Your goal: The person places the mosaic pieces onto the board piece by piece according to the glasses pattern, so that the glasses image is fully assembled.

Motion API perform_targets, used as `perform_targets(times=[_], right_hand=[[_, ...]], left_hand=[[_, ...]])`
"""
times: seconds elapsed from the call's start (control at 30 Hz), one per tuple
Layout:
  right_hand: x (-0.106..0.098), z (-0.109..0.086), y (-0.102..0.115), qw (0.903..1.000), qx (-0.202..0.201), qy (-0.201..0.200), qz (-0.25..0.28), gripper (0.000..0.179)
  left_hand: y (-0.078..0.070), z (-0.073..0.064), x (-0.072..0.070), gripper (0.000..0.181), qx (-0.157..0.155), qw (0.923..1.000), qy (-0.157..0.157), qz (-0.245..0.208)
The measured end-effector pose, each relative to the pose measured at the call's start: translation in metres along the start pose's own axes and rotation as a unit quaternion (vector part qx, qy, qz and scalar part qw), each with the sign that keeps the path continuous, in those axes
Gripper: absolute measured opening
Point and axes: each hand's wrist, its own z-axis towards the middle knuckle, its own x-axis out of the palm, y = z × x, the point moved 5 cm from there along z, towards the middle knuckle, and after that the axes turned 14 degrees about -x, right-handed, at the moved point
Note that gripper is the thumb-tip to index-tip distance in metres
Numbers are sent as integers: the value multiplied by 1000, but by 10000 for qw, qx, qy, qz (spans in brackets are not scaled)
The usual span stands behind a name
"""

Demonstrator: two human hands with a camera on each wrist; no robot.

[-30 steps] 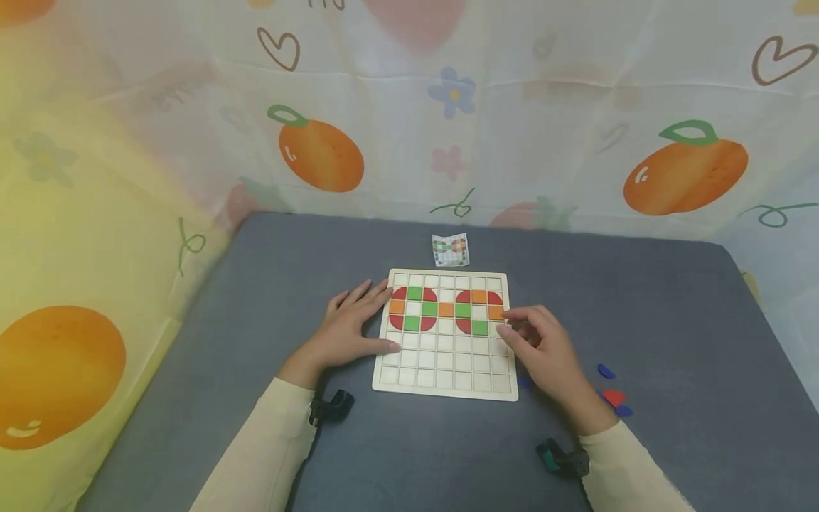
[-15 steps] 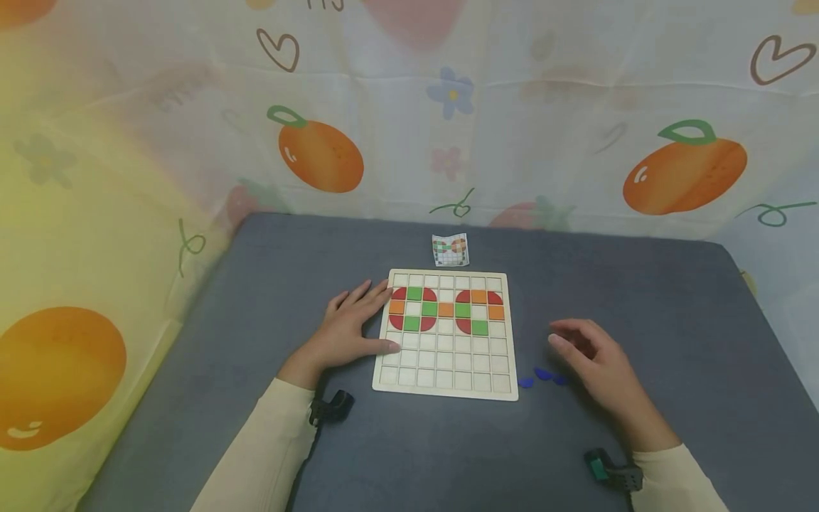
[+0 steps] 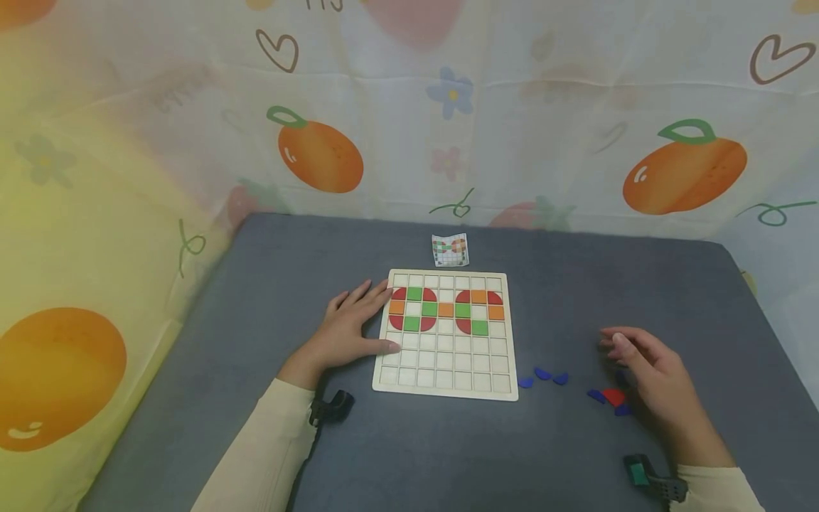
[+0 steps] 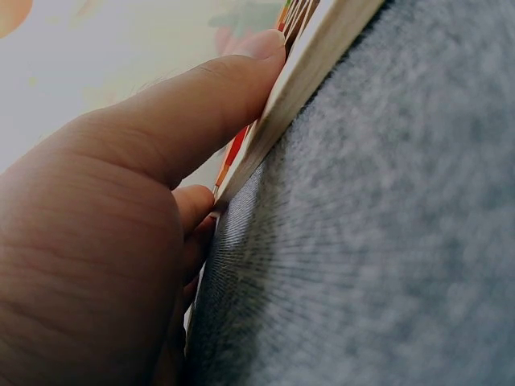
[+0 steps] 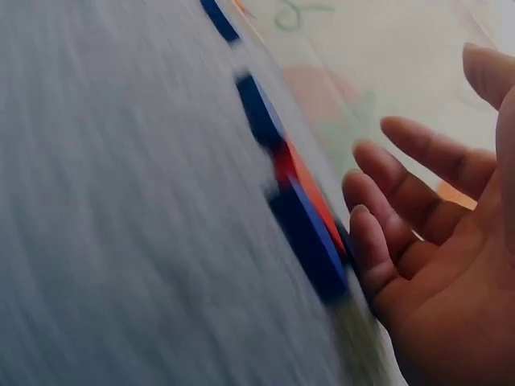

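A square wooden grid board (image 3: pixel 445 363) lies on the table with red, green and orange pieces set in its upper rows. My left hand (image 3: pixel 342 331) rests at its left edge; in the left wrist view the thumb (image 4: pixel 217 92) lies over the rim. To the right of the board, my right hand (image 3: pixel 659 373) hovers near a red piece (image 3: pixel 614 397) and a blue piece (image 3: pixel 596 396) beside it. Its fingers are loosely bent and hold nothing in the right wrist view, where a blue piece (image 5: pixel 310 241) shows close to the fingers.
Behind the board lies a small printed card (image 3: pixel 451 250) with a coloured pattern. A few blue pieces (image 3: pixel 542 373) are scattered by the board's lower right corner. A grey cloth covers the table (image 3: pixel 448 455), and a fruit-print curtain (image 3: pixel 525 107) hangs behind it.
My right hand has moved away from the board's right side, out to the right and toward the loose pieces. The left hand and the board have stayed in place.
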Motion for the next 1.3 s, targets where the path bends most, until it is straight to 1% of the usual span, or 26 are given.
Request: perform_targets(times=[0.1, 0.17, 0.2, 0.3, 0.37, 0.43, 0.5, 0.6, 0.67, 0.77, 0.83, 0.9, 1.0, 1.07, 1.13, 1.3], right_hand=[[-9, -6, -7, 9988, 334, 335, -139, 28], [-13, -9, -10, 9946, 571, 785, -356, 32], [-14, -10, -10, 9918, 596, 1034, -460, 34], [-17, -12, -9, 9834, 330, 1676, -606, 41], [-19, -14, -7, 9782, 84, 1976, -639, 42], [-20, -15, -7, 9750, -17, 2126, -650, 40], [-19, -15, -7, 9721, 111, 2213, -764, 34], [-16, -12, -6, 9715, 231, 2148, -974, 23], [-12, -11, -6, 9725, 204, 2025, -1133, 16], [-8, -9, -4, 9746, 77, 1801, -1327, 12], [-6, -8, -4, 9759, 75, 1682, -1386, 12], [-4, -7, -3, 9774, 142, 1612, -1361, 13], [0, -8, -2, 9796, 399, 1543, -1222, 13], [3, -7, 1, 9824, 531, 1427, -1084, 13], [7, -5, 4, 9863, 570, 1244, -917, 13], [14, -2, 8, 9959, 449, 582, -526, 12]], left_hand=[[0, 0, 0, 110, 25, 10000, 3, -19], [0, 0, 0, 110, 42, 10000, 6, -34], [0, 0, 0, 110, 49, 10000, 8, -37], [-1, -1, -1, 109, 52, 10000, 7, -36], [-1, -1, -1, 110, 41, 10000, 8, -26], [-2, -1, -1, 110, 45, 10000, -10, -32], [-2, -2, -1, 111, 37, 10000, -22, -27], [-2, -1, -1, 111, 47, 10000, -38, -16], [-1, -1, 0, 111, 45, 10000, -36, 8], [-1, -1, 0, 111, 48, 10000, -42, 16], [-1, -1, 0, 111, 49, 10000, -35, 19], [0, 0, 1, 111, 40, 10000, -16, 15], [1, 0, 1, 111, 33, 10000, 3, 22], [1, 0, 1, 111, 24, 10000, 5, 24], [0, 0, 1, 111, 24, 10000, -6, 12], [0, 0, 0, 111, 58, 10000, -25, -47]])
